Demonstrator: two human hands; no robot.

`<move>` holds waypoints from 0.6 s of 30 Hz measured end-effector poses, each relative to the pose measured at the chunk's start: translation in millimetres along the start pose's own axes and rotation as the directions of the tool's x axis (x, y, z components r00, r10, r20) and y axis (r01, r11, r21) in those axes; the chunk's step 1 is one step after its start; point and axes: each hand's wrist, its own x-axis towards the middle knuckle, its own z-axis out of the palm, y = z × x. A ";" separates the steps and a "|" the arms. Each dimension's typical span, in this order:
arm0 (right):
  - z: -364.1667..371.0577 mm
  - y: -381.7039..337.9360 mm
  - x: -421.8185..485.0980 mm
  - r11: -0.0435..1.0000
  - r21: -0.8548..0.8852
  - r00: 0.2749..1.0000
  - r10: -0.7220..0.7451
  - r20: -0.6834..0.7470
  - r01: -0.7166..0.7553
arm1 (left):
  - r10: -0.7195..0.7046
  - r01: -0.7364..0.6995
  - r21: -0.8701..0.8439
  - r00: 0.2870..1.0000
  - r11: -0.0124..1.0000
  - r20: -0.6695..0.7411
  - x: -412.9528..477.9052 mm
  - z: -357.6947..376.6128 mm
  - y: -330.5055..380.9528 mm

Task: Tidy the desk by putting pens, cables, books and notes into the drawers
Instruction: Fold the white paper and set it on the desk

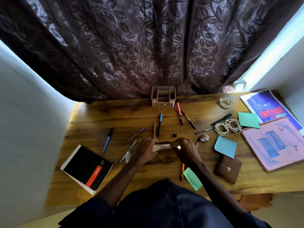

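Observation:
Both hands meet at the middle of the wooden desk. My left hand and my right hand grip the two ends of a small pale, flat thing just above the desktop; I cannot tell what it is. Pens lie scattered around: a blue pen at left, a blue-capped pen and a pencil behind the hands, a pink pen by the organizer. A black spiral notebook lies front left. White cables sit right of centre.
A beige desk organizer stands at the back edge before a dark curtain. Two books, teal and blue sticky notes, a green note, a brown wallet, a tape roll and another cable fill the right side.

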 end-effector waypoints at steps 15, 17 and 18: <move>-10.3 0.6 14.7 0.991 -0.118 0.951 0.091 0.295 -0.059 | -0.009 0.007 -0.021 0.993 1.000 -0.119 -5.3 5.4 7.6; -6.7 -1.1 16.9 0.988 -0.136 0.949 0.115 0.293 -0.078 | -0.040 0.037 -0.022 0.980 0.999 -0.194 -8.8 7.7 7.4; -6.4 -1.6 18.2 0.986 -0.140 0.949 0.130 0.287 -0.092 | -0.066 0.059 -0.037 0.969 0.998 -0.239 -11.8 7.9 7.5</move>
